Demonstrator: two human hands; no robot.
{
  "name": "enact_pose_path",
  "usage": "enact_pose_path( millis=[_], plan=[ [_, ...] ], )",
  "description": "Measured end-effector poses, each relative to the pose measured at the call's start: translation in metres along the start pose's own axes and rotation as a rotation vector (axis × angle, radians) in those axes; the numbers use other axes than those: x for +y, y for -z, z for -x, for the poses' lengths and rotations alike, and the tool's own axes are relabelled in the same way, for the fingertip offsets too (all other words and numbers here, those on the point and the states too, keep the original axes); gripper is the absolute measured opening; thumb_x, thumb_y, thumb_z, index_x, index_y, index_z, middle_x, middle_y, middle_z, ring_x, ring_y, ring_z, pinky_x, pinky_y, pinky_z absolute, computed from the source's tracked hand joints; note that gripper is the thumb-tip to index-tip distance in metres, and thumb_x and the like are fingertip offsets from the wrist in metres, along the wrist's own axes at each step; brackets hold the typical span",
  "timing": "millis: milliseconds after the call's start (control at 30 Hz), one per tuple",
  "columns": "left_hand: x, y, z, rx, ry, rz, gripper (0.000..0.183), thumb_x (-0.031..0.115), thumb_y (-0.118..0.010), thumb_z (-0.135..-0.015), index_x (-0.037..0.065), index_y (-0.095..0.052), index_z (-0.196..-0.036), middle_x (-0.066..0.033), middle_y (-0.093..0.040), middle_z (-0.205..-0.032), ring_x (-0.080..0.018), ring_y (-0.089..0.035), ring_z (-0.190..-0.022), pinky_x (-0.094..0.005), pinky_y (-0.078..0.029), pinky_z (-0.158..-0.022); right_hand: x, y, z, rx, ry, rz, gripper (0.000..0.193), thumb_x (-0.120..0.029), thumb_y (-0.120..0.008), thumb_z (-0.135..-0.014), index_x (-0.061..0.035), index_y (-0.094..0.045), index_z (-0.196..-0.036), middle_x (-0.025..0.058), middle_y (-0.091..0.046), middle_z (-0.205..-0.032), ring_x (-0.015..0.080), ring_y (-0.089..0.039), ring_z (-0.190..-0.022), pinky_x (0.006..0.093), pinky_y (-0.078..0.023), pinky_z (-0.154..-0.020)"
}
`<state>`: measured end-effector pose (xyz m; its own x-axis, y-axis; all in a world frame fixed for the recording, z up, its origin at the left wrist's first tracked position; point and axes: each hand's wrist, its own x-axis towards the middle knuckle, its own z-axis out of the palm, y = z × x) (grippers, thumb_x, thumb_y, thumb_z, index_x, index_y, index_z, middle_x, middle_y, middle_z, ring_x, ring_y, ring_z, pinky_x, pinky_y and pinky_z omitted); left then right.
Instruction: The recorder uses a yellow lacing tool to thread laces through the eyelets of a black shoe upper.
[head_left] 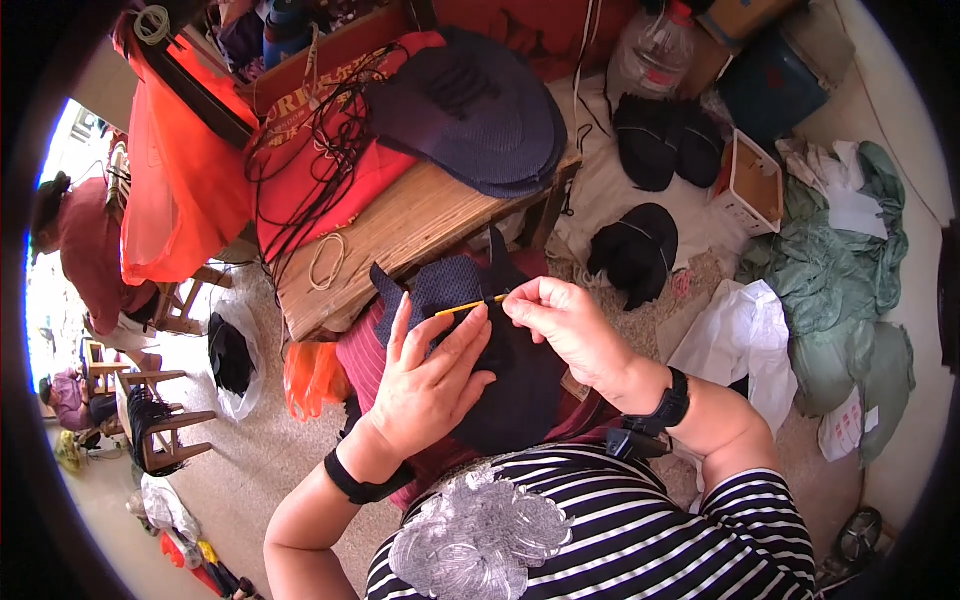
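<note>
My left hand [432, 375] lies flat with spread fingers on a dark blue mesh shoe upper [452, 285] over my lap, holding it up. My right hand [560, 320] pinches a thin yellow tool [468, 307], like a crochet hook, whose tip meets the fabric between the two hands. The lower part of the dark piece [520, 385] hangs under both hands. Each wrist wears a black band.
A wooden bench [400, 235] stands ahead with a stack of dark blue uppers [475, 110], black cords and a loop of pale string [326, 260]. Black pieces [635, 250] lie on the floor to the right, near a small box [755, 185] and green cloth [850, 290]. Another person [85, 250] sits far left.
</note>
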<state>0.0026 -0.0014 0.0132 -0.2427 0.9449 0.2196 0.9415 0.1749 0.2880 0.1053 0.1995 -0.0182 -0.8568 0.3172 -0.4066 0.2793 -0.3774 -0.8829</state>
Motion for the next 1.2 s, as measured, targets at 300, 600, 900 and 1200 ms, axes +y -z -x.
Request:
enact_pose_path(
  millis=[300, 600, 900, 1200],
  plan=[
    [-0.002, -0.003, 0.004, 0.036, -0.046, 0.023, 0.057, 0.027, -0.077, -0.083, 0.006, -0.066, -0.135, -0.0035, -0.057, -0.148, -0.0275, -0.053, -0.122, -0.0602, -0.024, -0.123, -0.008, -0.004, -0.001, 0.064, -0.173, -0.014, 0.019, -0.022, -0.070, -0.099, -0.0038, -0.070, -0.105, -0.0015, -0.068, -0.091, 0.0060, -0.058, -0.082, 0.0213, -0.045, -0.071],
    [-0.006, -0.008, 0.006, 0.073, -0.072, 0.042, 0.059, 0.031, -0.077, -0.082, 0.004, -0.065, -0.133, -0.0039, -0.058, -0.144, -0.0250, -0.055, -0.119, -0.0622, -0.025, -0.121, -0.019, -0.019, 0.007, 0.007, -0.136, 0.026, 0.021, -0.022, -0.071, -0.098, -0.0034, -0.071, -0.108, 0.0006, -0.070, -0.094, 0.0071, -0.058, -0.082, 0.0229, -0.046, -0.075],
    [-0.012, 0.008, -0.014, 0.301, 0.058, 0.170, 0.040, 0.001, -0.078, -0.079, 0.004, -0.071, -0.118, -0.0116, -0.067, -0.117, -0.0290, -0.062, -0.100, -0.0415, -0.053, -0.091, -0.014, -0.014, 0.009, 0.048, -0.163, -0.012, 0.024, -0.024, -0.072, -0.099, -0.0026, -0.070, -0.108, 0.0026, -0.070, -0.091, 0.0077, -0.058, -0.076, 0.0227, -0.047, -0.070],
    [-0.014, -0.002, -0.030, 0.270, 0.202, 0.215, 0.017, -0.001, -0.074, -0.081, 0.005, -0.067, -0.095, -0.0110, -0.060, -0.093, -0.0326, -0.059, -0.089, -0.0424, -0.050, -0.078, -0.022, 0.007, -0.009, -0.109, -0.311, 0.080, 0.021, -0.024, -0.076, -0.095, -0.0033, -0.072, -0.100, 0.0017, -0.069, -0.083, 0.0053, -0.055, -0.061, 0.0200, -0.044, -0.056]
  ],
)
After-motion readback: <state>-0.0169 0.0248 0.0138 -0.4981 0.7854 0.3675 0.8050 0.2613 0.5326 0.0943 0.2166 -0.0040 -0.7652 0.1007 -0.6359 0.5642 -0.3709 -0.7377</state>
